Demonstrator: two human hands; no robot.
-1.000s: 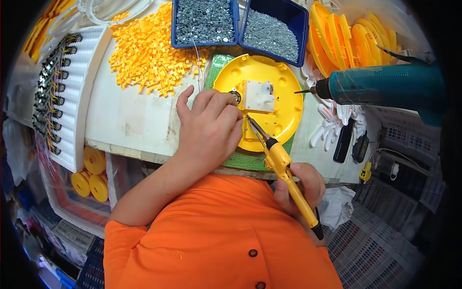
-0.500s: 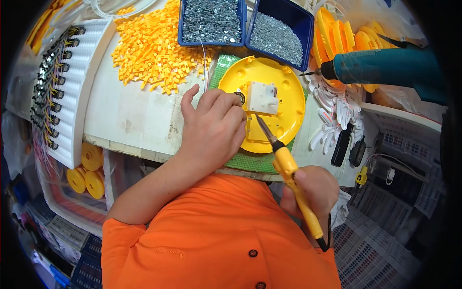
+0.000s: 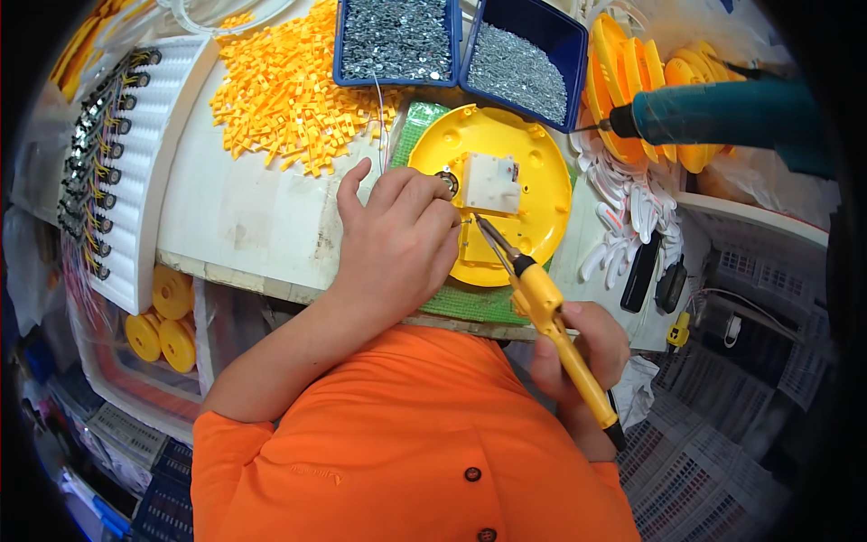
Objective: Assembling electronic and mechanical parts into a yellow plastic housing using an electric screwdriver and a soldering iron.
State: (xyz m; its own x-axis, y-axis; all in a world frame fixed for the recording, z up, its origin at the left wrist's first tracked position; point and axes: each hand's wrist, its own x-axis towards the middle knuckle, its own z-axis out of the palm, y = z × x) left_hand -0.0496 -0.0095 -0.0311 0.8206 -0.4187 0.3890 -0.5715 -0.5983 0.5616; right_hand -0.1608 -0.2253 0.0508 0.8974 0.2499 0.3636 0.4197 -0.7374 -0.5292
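Observation:
A round yellow plastic housing (image 3: pixel 542 194) lies on a green mat (image 3: pixel 479 305), with a white box-shaped module (image 3: pixel 492 183) near its middle. A small round black part (image 3: pixel 449 183) sits beside the module. My left hand (image 3: pixel 397 239) rests over the housing's left side, fingers bent together and one finger raised. Its fingertips are turned away, so whatever they pinch is hidden. In my right hand (image 3: pixel 587 352) is a yellow soldering iron (image 3: pixel 542 303), gripped by its handle. The iron's tip points into the housing just below the white module, near my left fingertips.
Blue bins of metal screws (image 3: pixel 397 41) stand behind the housing. Loose yellow plastic pieces (image 3: pixel 289 90) are heaped at the back left, near a white foam tray (image 3: pixel 167 154) of wired parts. A teal electric screwdriver (image 3: pixel 713 116) hangs at the right, above white plastic parts (image 3: pixel 637 203).
The soldering iron's body has shifted slightly right and up in my right hand, its tip still low beside the module. The teal screwdriver has swung slightly right. My left hand stays nearly still.

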